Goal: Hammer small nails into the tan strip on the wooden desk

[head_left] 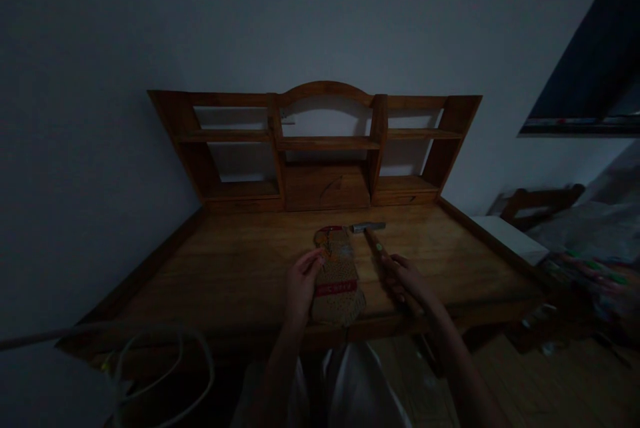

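My right hand [404,279] is wrapped round the wooden handle of a hammer [376,241]. The hammer's metal head lies low over the table, just right of a flat printed piece [336,273] that looks like cardboard. This piece is brown with a speckled pattern, a red band and an orange patch; its near right edge is ragged. At its left edge is my left hand [303,285], thumb and fingertips pinched together above the orange patch. Whatever sits in that pinch is too small and dark to make out.
The wooden desk [240,248] has raised side edges and a shelf unit [327,143] at the back against the wall. A pale cable [165,328] loops at the front left. Right of the desk stand a white surface [510,238] and a wooden chair [543,201].
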{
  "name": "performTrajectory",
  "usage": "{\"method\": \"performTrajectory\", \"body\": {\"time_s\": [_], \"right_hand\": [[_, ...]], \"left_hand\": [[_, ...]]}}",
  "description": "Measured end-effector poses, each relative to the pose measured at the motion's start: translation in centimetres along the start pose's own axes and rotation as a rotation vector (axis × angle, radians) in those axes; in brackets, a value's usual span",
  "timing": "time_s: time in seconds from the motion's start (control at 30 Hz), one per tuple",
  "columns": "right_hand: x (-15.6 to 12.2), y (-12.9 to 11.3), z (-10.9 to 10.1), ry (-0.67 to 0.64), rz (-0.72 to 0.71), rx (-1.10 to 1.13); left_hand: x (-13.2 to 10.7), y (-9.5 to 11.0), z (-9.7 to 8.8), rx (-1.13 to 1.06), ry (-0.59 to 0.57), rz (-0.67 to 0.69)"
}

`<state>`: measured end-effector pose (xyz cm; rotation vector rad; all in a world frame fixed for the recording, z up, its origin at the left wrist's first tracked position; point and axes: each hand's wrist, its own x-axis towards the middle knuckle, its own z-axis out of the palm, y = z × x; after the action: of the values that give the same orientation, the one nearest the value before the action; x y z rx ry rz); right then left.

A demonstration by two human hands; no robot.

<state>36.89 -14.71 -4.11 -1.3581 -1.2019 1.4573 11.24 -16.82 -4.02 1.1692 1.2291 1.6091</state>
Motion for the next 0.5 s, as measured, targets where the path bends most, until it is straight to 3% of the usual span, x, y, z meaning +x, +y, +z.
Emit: {"method": "performTrajectory", "body": {"time_s": [0.23, 0.5], "right_hand": [[-0.1, 0.0, 0.2, 0.032, -0.002, -0.019], [0.0, 0.1, 0.2, 0.040, -0.004, -0.046]], "left_hand": [[0.9, -1.3, 0.5, 0.149, 0.035, 0.132], [0.5, -1.9, 1.1, 0.110, 0.074, 0.037]]}}
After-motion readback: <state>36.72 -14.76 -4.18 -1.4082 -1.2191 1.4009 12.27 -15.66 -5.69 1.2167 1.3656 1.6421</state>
